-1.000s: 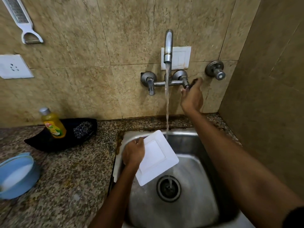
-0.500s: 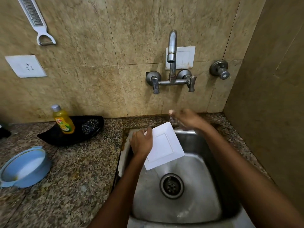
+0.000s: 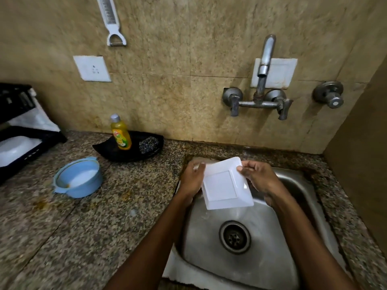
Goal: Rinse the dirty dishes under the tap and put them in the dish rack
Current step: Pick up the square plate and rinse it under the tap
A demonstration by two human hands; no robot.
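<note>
A white square plate [image 3: 224,185] is tilted over the left part of the steel sink [image 3: 293,237], with water running off its lower edge. My left hand [image 3: 191,178] grips its left edge. My right hand [image 3: 257,176] holds its right edge, thumb on the rim. The wall tap [image 3: 263,68] above shows no stream. A blue bowl [image 3: 78,177] with white residue stands on the counter to the left. The black dish rack [image 3: 25,143] sits at the far left edge, holding a white dish.
A black tray [image 3: 127,151] with a yellow soap bottle [image 3: 121,132] and a scrubber [image 3: 146,143] stands against the wall. The granite counter [image 3: 94,227] stretches left of the sink. A side wall [image 3: 360,164] closes off the right. A grater [image 3: 111,19] hangs above.
The water stopped after my right hand left the tap handle. That hand came down and took the plate's right edge. The view swung left, bringing the dish rack into sight.
</note>
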